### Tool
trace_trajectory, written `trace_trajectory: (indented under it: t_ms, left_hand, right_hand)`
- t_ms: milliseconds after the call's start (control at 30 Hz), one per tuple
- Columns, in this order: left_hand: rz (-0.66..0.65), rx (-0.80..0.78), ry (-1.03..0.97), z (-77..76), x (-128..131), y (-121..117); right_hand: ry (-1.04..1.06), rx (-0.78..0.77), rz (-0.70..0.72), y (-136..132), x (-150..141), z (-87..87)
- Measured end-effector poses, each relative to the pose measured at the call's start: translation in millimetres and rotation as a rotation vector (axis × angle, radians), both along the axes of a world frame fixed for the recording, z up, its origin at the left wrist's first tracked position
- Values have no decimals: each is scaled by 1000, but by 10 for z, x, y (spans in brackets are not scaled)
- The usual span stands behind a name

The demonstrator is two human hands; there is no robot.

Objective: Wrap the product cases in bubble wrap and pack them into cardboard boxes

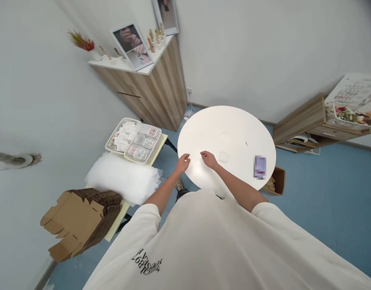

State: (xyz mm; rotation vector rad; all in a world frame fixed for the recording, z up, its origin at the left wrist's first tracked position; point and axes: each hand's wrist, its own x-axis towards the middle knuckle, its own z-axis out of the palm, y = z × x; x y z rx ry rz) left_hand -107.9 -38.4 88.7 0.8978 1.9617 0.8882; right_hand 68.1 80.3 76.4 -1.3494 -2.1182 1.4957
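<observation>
Over the near left edge of a round white table point(227, 125), my left hand point(183, 162) has its fingers curled in towards the thumb. Facing it a short way to the right, my right hand point(208, 158) is also closed in a loose pinch above the tabletop. Whatever the fingertips hold, if anything, is too small to make out. A small clear square case point(224, 157) lies on the table just right of my right hand.
A blurred purple item point(260, 167) and a small dark sliver point(246, 143) lie on the table's right side. At left, a low table bears plastic bins point(143, 143), white foam sheets point(125, 177) and flat cardboard boxes point(79, 221). Behind stands a wooden cabinet point(164, 80).
</observation>
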Motion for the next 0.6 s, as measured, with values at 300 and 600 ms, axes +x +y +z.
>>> trace_trajectory:
  t_ms: [300,600]
  left_hand:
    - [175,214,41,248,-1309,-535]
    - [337,187,135,120,-3061,-1193]
  right_hand:
    - [116,113,228,-409,-1770,273]
    - [107,134,309,-948,-3295,318]
